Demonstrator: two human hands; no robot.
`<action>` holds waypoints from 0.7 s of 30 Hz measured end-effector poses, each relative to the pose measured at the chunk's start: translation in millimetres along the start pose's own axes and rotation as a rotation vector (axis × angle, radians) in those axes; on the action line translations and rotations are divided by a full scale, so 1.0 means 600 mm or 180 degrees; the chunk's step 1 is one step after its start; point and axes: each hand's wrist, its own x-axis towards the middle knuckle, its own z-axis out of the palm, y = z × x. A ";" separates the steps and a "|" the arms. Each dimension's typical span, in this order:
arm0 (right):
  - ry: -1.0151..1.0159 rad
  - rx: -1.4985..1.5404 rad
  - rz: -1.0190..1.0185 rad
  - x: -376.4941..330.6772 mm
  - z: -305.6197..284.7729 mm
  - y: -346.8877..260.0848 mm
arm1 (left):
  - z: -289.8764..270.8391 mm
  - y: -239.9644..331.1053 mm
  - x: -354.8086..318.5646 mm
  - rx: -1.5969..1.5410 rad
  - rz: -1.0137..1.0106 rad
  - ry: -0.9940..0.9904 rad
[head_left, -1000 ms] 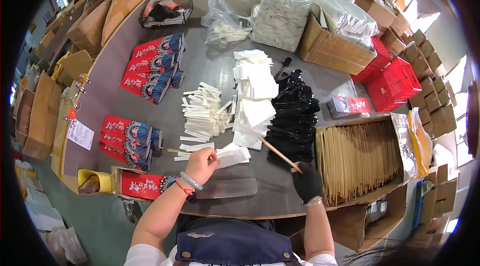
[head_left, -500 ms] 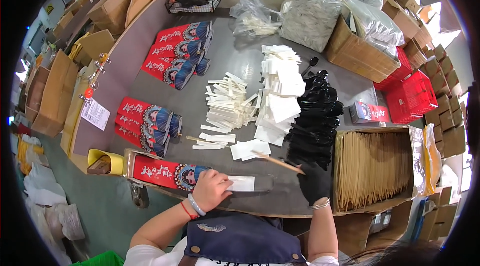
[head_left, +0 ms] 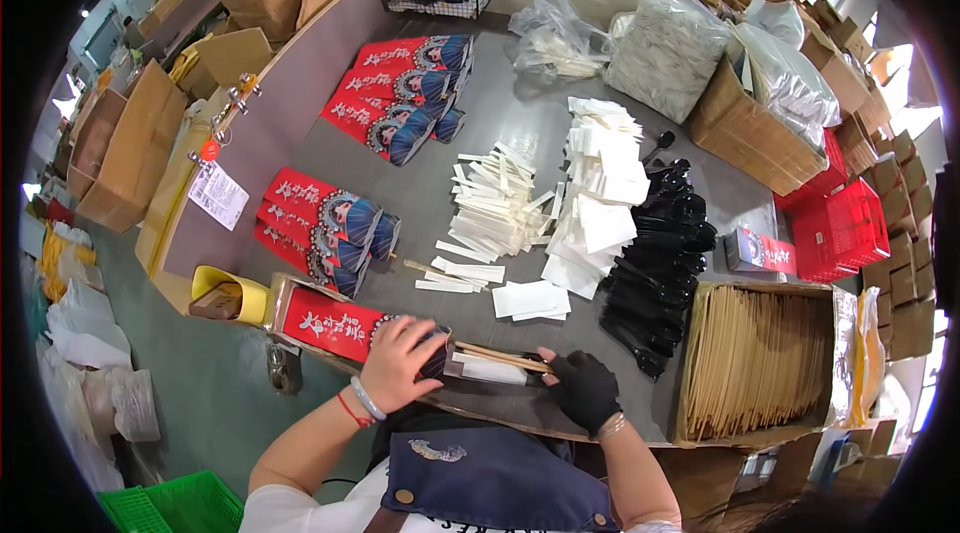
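Observation:
My bare left hand [head_left: 405, 363] lies with fingers stretched over the dark blue end of a red printed paper sleeve [head_left: 332, 323], at the table's front edge. In its black fingerless glove, my right hand [head_left: 585, 391] pinches the right ends of wooden chopsticks [head_left: 500, 355]. Their left ends reach to the sleeve's end, beside my left fingers; whether they are inside it, I cannot tell. Under the chopsticks lies a white packet [head_left: 488, 370], with something dark beside it near my right fingertips. A cardboard box [head_left: 280, 305] surrounds the sleeve's left end.
Behind my hands lie white paper packets [head_left: 600, 188], narrow white strips [head_left: 492, 203] and black spoons [head_left: 668, 263]. Red sleeves [head_left: 318, 218] are stacked at left. A box of chopsticks [head_left: 762, 358] stands right, near red baskets [head_left: 842, 228]. A person [head_left: 772, 8] is at far right.
My right hand has moved left, bringing the chopsticks over the white packet to the sleeve's end. My left hand has lifted its fingers off the white packet. The whole view has shifted slightly.

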 end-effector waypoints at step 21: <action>0.0477 0.2169 -0.0284 0.054 0.095 -0.095 | 0.053 0.029 0.062 -0.0039 0.0516 -0.0475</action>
